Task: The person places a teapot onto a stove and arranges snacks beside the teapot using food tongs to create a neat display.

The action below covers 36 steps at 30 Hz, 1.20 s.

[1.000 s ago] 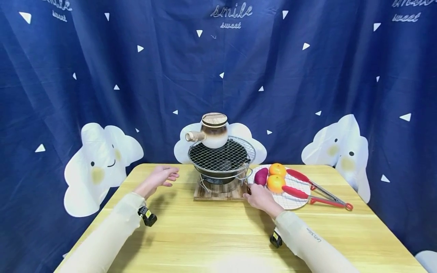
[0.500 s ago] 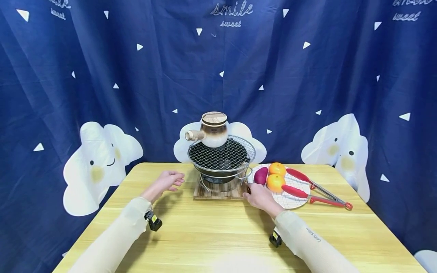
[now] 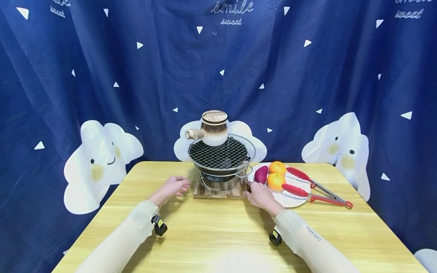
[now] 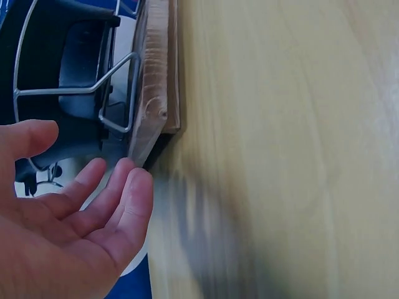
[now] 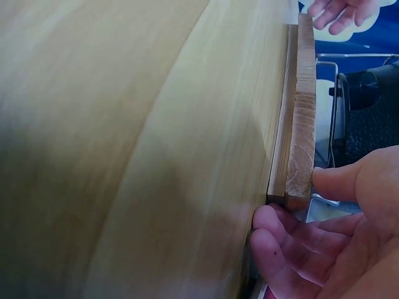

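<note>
A wooden board carries a round black tabletop grill with a wire rack. On the rack stands a brown-and-white clay pot with a wooden lid and a side handle pointing left. My right hand grips the board's near right corner; in the right wrist view the thumb lies against the board and the fingers curl at its underside. My left hand hovers just left of the board, fingers loosely bent and holding nothing. The left wrist view has its fingertips close to the board's corner.
Right of the grill lies a round white plate with a grid pattern. It bears a purple sweet potato, two oranges and red-tipped tongs reaching onto the table. A blue curtain hangs behind.
My left hand has moved right, toward the board's left side. The right hand stays at the board's right corner, and the grill and pot have not visibly moved.
</note>
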Each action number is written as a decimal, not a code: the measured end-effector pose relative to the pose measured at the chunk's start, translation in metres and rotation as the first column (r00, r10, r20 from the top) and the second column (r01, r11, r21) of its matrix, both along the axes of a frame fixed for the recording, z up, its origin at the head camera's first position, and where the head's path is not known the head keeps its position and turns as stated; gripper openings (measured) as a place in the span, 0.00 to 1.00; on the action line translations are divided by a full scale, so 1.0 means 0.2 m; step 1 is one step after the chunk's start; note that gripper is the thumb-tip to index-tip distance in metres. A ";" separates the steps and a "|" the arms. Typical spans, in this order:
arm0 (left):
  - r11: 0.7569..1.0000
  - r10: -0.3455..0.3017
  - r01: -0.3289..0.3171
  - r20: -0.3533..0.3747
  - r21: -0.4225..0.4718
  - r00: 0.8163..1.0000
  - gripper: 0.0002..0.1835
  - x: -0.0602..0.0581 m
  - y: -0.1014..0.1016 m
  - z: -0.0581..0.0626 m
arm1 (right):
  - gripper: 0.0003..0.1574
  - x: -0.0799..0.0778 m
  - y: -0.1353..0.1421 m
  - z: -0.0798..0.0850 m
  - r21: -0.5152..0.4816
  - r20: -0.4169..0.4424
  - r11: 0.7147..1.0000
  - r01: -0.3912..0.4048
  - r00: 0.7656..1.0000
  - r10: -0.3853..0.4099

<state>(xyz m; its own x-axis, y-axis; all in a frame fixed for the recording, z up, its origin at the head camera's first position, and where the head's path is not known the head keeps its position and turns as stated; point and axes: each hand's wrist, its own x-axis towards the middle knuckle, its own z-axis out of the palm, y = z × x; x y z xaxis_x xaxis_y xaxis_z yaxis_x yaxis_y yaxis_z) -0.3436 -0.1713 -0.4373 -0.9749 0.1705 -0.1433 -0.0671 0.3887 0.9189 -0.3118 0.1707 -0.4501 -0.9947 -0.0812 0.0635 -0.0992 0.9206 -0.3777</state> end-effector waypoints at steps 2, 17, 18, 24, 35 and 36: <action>1.000 -0.004 0.003 -0.006 -0.015 1.000 0.21 0.00 0.02 -0.01 | 0.20 0.00 0.00 0.00 0.005 -0.001 1.000 -0.004 1.000 0.004; 0.998 0.015 -0.019 -0.080 -0.053 0.997 0.21 -0.02 0.14 -0.15 | 0.22 0.00 0.00 -0.01 -0.009 0.011 1.000 -0.009 1.000 0.009; 0.999 0.015 -0.020 -0.085 -0.051 0.996 0.22 -0.02 0.14 -0.15 | 0.22 0.00 0.00 -0.01 -0.011 0.014 1.000 -0.006 1.000 0.006; 0.999 0.013 -0.016 -0.090 -0.034 0.996 0.23 -0.03 0.16 -0.16 | 0.20 -0.01 0.00 -0.01 -0.002 0.016 1.000 -0.005 1.000 0.005; 1.000 0.021 -0.021 -0.079 0.003 0.997 0.24 -0.03 0.17 -0.17 | 0.21 0.00 0.01 0.00 0.002 0.015 1.000 0.004 1.000 -0.004; 1.000 0.024 -0.024 -0.076 0.009 0.997 0.25 -0.03 0.17 -0.18 | 0.22 0.00 0.01 0.00 0.006 0.007 1.000 0.001 1.000 -0.001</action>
